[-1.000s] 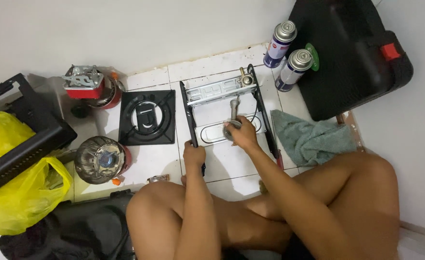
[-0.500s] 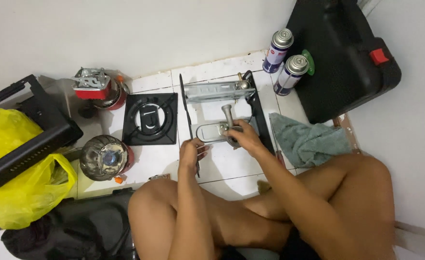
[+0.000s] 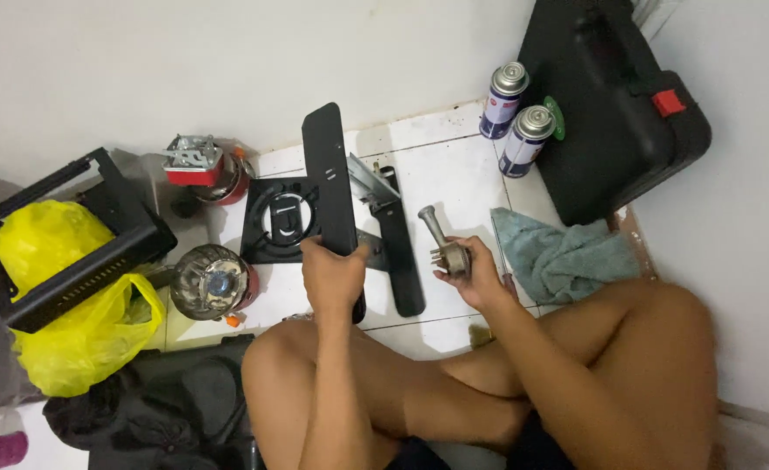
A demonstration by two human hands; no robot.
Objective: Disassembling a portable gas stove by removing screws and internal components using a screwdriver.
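Note:
My left hand [image 3: 332, 277] grips the near edge of a black metal stove frame [image 3: 332, 187], tilted up on its side off the white tiled floor. Its other black rail [image 3: 399, 252] and a grey metal bracket [image 3: 369, 181] show behind it. My right hand [image 3: 470, 270] holds a grey metal burner tube [image 3: 443, 239], lifted clear of the frame, its narrow end pointing up and away. A square black pan support plate [image 3: 278, 220] lies flat just left of the frame.
Two gas canisters [image 3: 513, 113] stand by a black plastic case [image 3: 615, 104] at the back right. A teal rag [image 3: 563, 254] lies beside my right knee. Two small red camping burners [image 3: 201, 170] [image 3: 214, 280], a black crate [image 3: 71, 235] and a yellow bag [image 3: 71, 322] sit left.
The frame lay flat with the burner tube inside it. Now my left hand has tipped the frame up on edge, and my right hand has lifted the tube out to the right.

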